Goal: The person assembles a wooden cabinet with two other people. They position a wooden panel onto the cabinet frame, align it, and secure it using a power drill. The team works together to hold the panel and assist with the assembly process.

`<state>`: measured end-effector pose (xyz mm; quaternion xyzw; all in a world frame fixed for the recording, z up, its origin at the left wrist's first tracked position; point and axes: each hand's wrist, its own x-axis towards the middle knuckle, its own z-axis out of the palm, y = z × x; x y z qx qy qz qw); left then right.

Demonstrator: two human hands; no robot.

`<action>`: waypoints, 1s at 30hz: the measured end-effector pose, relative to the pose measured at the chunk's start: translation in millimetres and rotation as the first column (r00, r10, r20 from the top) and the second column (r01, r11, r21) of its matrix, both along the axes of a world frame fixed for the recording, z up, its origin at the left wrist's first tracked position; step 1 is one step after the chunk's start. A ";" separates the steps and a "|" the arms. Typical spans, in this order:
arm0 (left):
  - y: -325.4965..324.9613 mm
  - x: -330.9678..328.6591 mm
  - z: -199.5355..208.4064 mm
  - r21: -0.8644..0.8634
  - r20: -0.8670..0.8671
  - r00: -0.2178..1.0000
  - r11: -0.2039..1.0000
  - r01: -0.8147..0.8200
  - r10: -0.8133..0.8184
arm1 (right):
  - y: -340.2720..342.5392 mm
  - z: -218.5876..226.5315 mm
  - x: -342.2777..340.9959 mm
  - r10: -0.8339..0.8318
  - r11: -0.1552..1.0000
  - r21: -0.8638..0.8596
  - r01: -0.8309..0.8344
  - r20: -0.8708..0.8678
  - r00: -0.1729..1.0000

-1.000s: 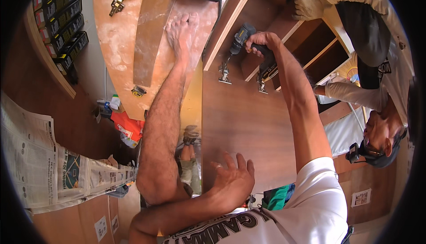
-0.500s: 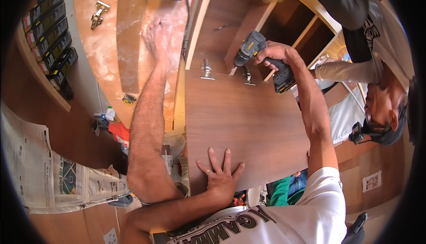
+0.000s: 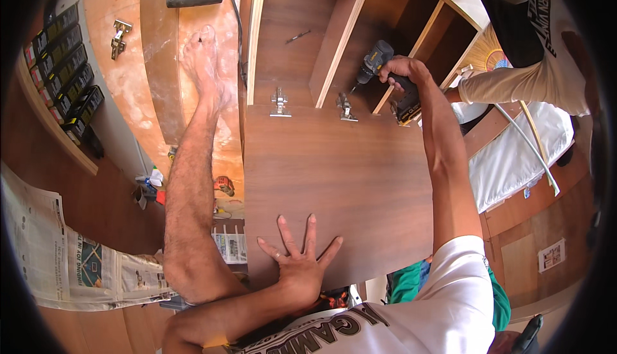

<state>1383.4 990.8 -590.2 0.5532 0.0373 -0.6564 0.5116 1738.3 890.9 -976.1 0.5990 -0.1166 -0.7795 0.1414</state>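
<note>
Open plywood-edged cabinet (image 3: 276,52) up top, brown wood-grain door panel (image 3: 334,174) adjoining below. Cordless drill (image 3: 378,55) nr cabinet dividers, R hand (image 3: 405,71) wrapped tight round its grip. L hand (image 3: 300,275) rests on panel nr bottom edge, fingers splayed, grasping nothing. 2 metal hinges (image 3: 279,104) along panel's top; drill bit (image 3: 354,88) just beside right one, can't tell from here if touching.

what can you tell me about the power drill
The power drill is grey and black, plastic-looking, with a dark chuck, a thin bit and a battery base. The right grip holds its handle. It slants, bit pointing down-left in the view toward a metal hinge; whether they touch is unclear.
</note>
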 end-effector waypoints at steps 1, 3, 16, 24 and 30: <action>2.7 2.3 -1.7 -0.034 -0.013 1.000 0.999 -0.002 0.002 | -2.6 -6.8 0.2 -0.003 1.000 -0.007 0.003 -0.007 1.000; 8.9 7.0 -5.5 -0.102 -0.040 0.999 0.995 -0.010 0.005 | -2.8 -14.8 -1.8 0.008 1.000 -0.013 -0.009 -0.023 1.000; 4.6 5.1 -3.6 -0.060 -0.016 1.000 0.998 -0.028 0.027 | 14.9 -30.6 -13.0 0.083 0.996 0.036 -0.079 -0.111 0.990; 0.9 2.5 -0.6 0.002 0.006 1.000 1.000 0.009 -0.009 | 11.7 -41.2 -12.1 0.110 0.994 0.031 -0.107 -0.132 0.985; 2.8 2.1 -2.1 -0.010 -0.008 0.999 0.999 -0.045 0.045 | 11.5 -41.8 -12.1 0.124 0.992 0.017 -0.123 -0.132 0.984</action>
